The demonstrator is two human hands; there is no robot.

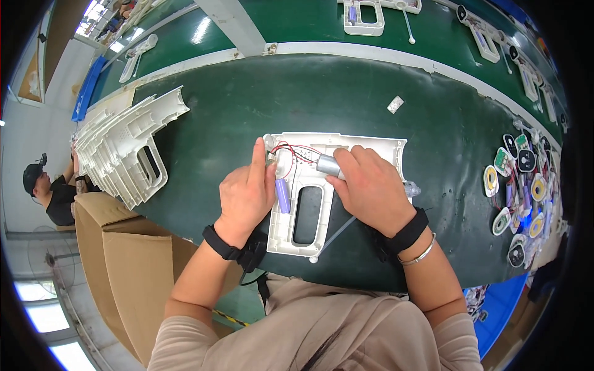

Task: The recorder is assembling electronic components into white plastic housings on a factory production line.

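Note:
A white plastic half-shell (pixel 365 142) with a looped handle lies open-side up before me. My right hand (pixel 374 185) grips a silver cylindrical motor (pixel 328 164) over the shell's upper middle. Thin red and black wires (pixel 286 147) run from the motor to the shell's left end. There my left hand (pixel 247 195) has its index finger pointing up along the end and its thumb bent in; what lies between them is too small to make out. A purple cylindrical battery (pixel 283 195) sits in the handle, beside my left hand. A thin white rod (pixel 337 237) slants out below the handle.
Nested white half-shells (pixel 133 151) stand at left, above an open cardboard box (pixel 133 253). Piled wired round parts (pixel 520 185) lie at right, near a blue bin (pixel 504 309). A small white block (pixel 395 104) lies farther back. Beyond the ledge are partly assembled units (pixel 365 18). A person (pixel 55 191) works at far left.

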